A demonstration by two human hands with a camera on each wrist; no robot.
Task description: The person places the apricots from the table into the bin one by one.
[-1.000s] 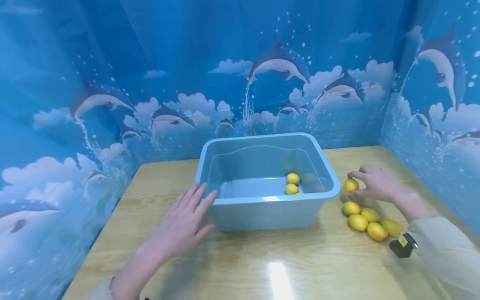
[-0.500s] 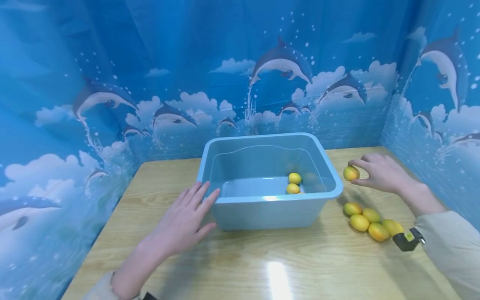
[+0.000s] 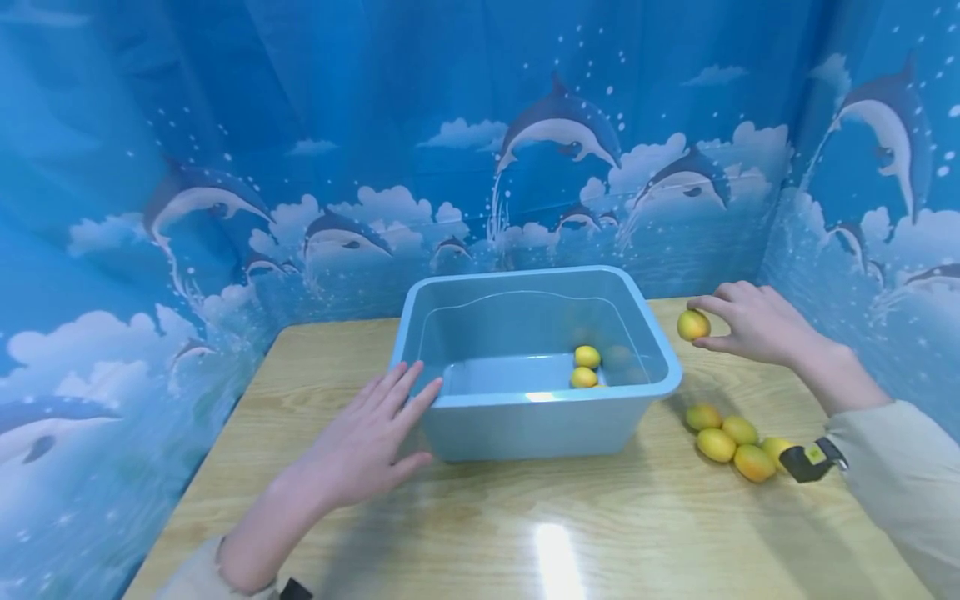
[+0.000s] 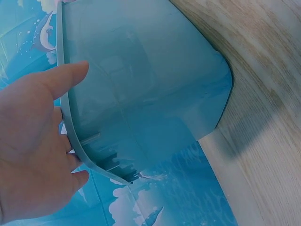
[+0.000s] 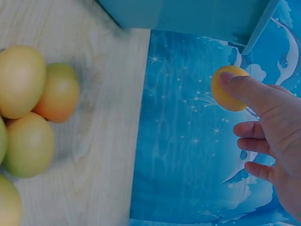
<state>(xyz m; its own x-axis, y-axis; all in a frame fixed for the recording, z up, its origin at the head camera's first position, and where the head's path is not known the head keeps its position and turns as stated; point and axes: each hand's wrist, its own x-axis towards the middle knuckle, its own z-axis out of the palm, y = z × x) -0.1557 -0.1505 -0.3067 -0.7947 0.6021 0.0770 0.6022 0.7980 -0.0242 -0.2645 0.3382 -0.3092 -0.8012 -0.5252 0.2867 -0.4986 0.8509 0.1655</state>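
Observation:
My right hand pinches a yellow-orange mango between thumb and fingers, raised over the table just right of the blue plastic bin. In the right wrist view the thumb lies across the held mango. Below that hand, several loose mangoes lie in a cluster on the tabletop. My left hand stretches its fingers flat at the bin's near left corner, fingertips over the rim. The left wrist view has that hand beside the rim, thumb extended. Inside the bin, a few mangoes rest at the right end.
The wooden table carries the bin near its back edge. A blue curtain printed with dolphins hangs behind and along both sides. A small black device is strapped at the right wrist, overlapping one mango in the head view.
My right hand has lifted the mango up and away from the cluster, towards the back of the table. The left hand stays almost still at the bin's corner.

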